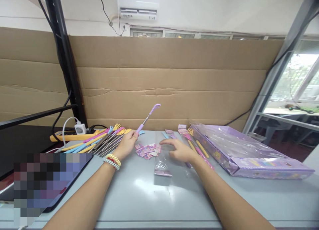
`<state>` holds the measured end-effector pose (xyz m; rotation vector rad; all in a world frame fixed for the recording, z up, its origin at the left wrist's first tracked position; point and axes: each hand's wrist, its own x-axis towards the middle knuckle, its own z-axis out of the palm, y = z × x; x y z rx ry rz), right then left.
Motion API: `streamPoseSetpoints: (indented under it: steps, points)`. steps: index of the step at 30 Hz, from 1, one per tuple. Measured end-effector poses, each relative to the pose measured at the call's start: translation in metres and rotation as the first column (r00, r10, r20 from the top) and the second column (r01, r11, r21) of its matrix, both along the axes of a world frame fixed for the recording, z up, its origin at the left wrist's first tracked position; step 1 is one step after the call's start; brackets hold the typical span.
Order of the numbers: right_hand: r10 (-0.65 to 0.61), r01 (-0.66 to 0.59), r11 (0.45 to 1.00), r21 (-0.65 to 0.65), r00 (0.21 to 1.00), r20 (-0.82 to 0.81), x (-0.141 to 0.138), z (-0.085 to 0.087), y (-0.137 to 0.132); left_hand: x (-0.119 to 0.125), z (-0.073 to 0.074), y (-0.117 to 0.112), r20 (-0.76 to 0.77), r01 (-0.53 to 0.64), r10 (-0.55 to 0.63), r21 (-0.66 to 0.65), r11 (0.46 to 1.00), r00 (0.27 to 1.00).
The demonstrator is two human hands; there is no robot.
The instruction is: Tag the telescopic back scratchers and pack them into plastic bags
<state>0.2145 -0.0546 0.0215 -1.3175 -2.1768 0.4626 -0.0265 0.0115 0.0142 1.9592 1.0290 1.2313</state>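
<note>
My left hand (127,144) grips the handle of a purple back scratcher (149,116), whose metal rod and curved claw point up and away toward the cardboard. My right hand (179,150) hovers palm down with fingers stretched over a clear plastic bag (162,163) lying on the grey table (149,196). A small heap of pink paper labels (147,150) lies between my hands. To the left of my left hand sits a pile of back scratchers (104,142) with yellow, pink and blue handles. Several packed scratchers (196,147) lie just right of my right hand.
A flat purple display box (246,153) under clear film lies at the right. A yellow power strip (72,135) with a white plug sits at the back left. A dark tablet (50,180) rests at the front left. A cardboard wall (169,80) closes off the table's back.
</note>
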Motion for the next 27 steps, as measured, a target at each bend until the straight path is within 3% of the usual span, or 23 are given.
streamPoseSetpoints:
  steps: [3,6,8,11,14,20,23,25,27]
  points:
    - [-0.114,0.118,0.993,0.012,0.979,-0.166,-0.005,0.001,0.000,0.009,0.002,-0.015,-0.162,0.042,-0.031,0.065,0.997,0.986]
    - [-0.045,0.040,0.999,-0.020,0.935,-0.351,-0.011,0.000,0.000,0.018,0.002,-0.028,-0.280,0.140,-0.113,0.077,0.987,0.953]
    - [0.006,-0.026,0.999,-0.038,0.890,-0.455,-0.015,-0.001,0.001,0.022,0.002,-0.033,-0.304,0.223,-0.207,0.020,0.975,0.930]
    - [-0.051,-0.009,0.996,-0.091,0.775,-0.630,-0.018,0.000,0.003,0.024,0.003,-0.036,-0.300,0.274,-0.273,-0.042,0.961,0.914]
    - [-0.113,0.004,0.989,-0.145,0.643,-0.757,-0.018,0.003,0.004,0.023,0.007,-0.037,-0.325,0.240,-0.239,-0.038,0.970,0.915]
    - [-0.125,-0.017,0.989,-0.145,0.425,-0.897,-0.014,0.005,0.005,0.016,0.008,-0.032,-0.392,0.184,-0.170,-0.003,0.983,0.904]
    - [-0.156,0.066,0.988,-0.142,0.310,-0.938,-0.009,0.007,0.007,0.009,0.004,-0.025,-0.442,0.121,-0.086,0.053,0.991,0.893]
    - [-0.175,0.153,0.980,-0.124,0.387,-0.905,-0.004,0.006,0.009,0.006,0.003,-0.021,-0.471,0.099,-0.049,0.083,0.992,0.881]
    - [-0.193,0.233,0.970,-0.070,0.560,-0.806,0.000,0.004,0.010,0.004,0.002,-0.019,-0.514,0.079,0.001,0.135,0.988,0.858]
